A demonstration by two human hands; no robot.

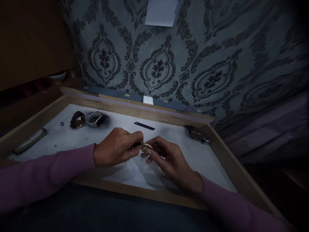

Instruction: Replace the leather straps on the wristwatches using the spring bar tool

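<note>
Both hands meet over the near middle of a wooden-framed tray (158, 192) with a white bottom. My right hand (170, 158) pinches a small gold-coloured watch (146, 147) between thumb and fingers. My left hand (118, 146) is closed at the watch's left side, on a dark piece that looks like its strap; the fingers hide most of it. Beyond the hands, a flat black strip (144, 126) with a hole at one end lies on the white bottom, apart from them.
At the tray's back left stand a brown-strapped watch (77, 120) and a pale-strapped watch (94, 119). A small black loop (62, 123) and an olive curved strap (31, 141) lie left. Another dark watch (197, 134) lies right. Patterned wall (156, 66) rises behind.
</note>
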